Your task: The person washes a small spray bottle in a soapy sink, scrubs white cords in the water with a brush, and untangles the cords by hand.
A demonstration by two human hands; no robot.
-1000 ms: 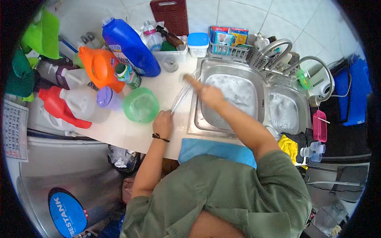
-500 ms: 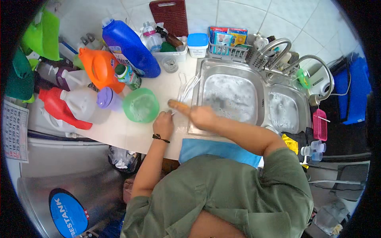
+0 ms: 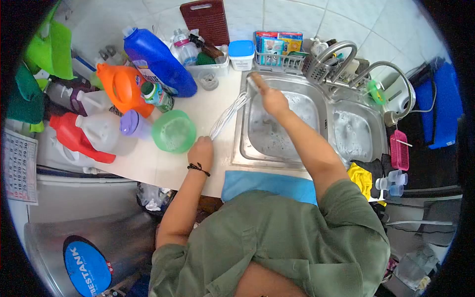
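Observation:
My left hand (image 3: 201,151) is closed on the near end of a bundle of white cords (image 3: 228,116), pressed to the counter beside the green bowl (image 3: 190,131). The cords stretch away in a slant, their far end at the sink's left rim. Over the left part of the large sink basin, my right hand (image 3: 275,102) grips a brown wooden-looking brush (image 3: 257,83), near the far end of the cords. Whether its bristles touch the cords I cannot tell. Suds lie in the bowl.
The double steel sink (image 3: 237,156) holds sudsy water under a faucet (image 3: 354,49). To the left crowd a blue bottle (image 3: 158,59), an orange jug (image 3: 121,89) and a purple-lidded container (image 3: 133,123). A blue cloth (image 3: 267,185) lies along the front edge.
My right hand has moved the brush away from my left hand, up and right over the sink. The cords now lie straighter. The left hand has stayed nearly in place.

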